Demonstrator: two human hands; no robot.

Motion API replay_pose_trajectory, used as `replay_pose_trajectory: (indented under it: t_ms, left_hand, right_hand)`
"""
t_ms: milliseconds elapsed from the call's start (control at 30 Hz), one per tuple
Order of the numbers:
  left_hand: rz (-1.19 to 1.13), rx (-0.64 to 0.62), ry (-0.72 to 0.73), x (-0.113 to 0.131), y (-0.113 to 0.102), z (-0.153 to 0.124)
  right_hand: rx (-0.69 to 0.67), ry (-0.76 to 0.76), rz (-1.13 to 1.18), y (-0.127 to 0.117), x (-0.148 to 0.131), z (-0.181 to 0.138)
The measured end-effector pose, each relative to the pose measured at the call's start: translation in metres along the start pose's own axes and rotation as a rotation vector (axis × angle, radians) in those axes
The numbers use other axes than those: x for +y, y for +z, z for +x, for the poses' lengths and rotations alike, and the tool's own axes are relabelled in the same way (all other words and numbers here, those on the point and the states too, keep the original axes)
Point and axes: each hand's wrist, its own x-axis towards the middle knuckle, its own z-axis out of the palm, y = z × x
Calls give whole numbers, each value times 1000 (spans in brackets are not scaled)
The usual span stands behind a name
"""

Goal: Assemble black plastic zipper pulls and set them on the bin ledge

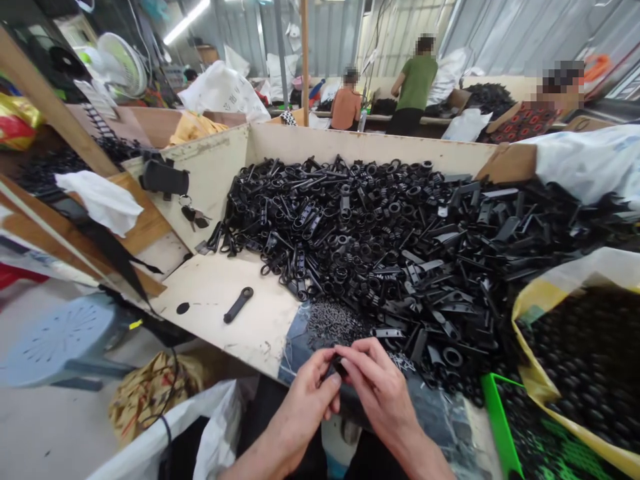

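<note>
Close together at the table's front edge, my left hand (314,385) and my right hand (376,379) both have their fingers closed on a small black plastic part (338,365). The fingers cover most of it, so its exact kind does not show. Just beyond my hands lies a heap of tiny dark metal pieces (334,321) on a dark cloth (296,343). Some small silvery pieces (403,362) are beside my right hand. A long black part with a ring end (239,305) lies apart on the pale board to the left.
A large pile of black plastic parts (350,227) fills the wooden-walled table. At right stand a yellow-rimmed sack of black round pieces (590,353) and a green crate (500,423). A blue stool (65,340) is at left. Several people work at the back.
</note>
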Motion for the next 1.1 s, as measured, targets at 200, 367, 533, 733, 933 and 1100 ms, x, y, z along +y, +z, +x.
replay_pose_trajectory:
  t_ms: [200,367,533,733,933,1100]
  left_hand:
    - [-9,-77,-27,7,-1,-8]
    - [41,-125,-10,13,1,-16]
    - [125,-142,61,9,-3,-18]
    - [331,-106,146,12,-6,-19]
    - [446,-92,202,14,-1,-26]
    - [487,-235,216,12,-11,-36]
  right_hand:
    - [52,-69,86,-10,-1,-1]
    - [61,-25,123,-11,-6,-3]
    - [79,-84,59,-12,-8,-5]
    - [45,-166,-22,-17,-8,-9]
    - [75,-51,83,-11,-12,-21]
    - [182,280,400,5,-19,-45]
